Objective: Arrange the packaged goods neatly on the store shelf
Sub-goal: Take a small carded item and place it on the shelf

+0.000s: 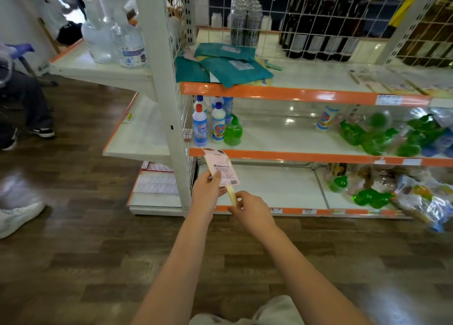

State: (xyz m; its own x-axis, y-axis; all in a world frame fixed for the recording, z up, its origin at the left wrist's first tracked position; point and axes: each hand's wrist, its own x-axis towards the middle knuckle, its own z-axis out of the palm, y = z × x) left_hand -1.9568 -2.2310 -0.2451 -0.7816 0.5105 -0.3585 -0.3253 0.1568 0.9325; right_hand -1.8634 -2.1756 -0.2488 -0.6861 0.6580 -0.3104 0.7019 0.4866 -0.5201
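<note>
White shelf unit (282, 94) with orange edges standing on wood floor (98, 263); teal packets (228, 67) lying on top tier, bleach bottles (208, 126) standing mid-tier.

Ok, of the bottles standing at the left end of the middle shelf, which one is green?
The pump-top bottle at the right end of that group, standing beside the white bottle marked 84. It is clear green; the others are white or blue with labels and plain caps.

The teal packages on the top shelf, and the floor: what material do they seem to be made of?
The teal packages look like soft plastic mailer bags: they sag, crease and carry white stick-on labels. The floor looks like wood-pattern planks, perhaps laminate or vinyl: staggered brown boards with a slight sheen.
</note>
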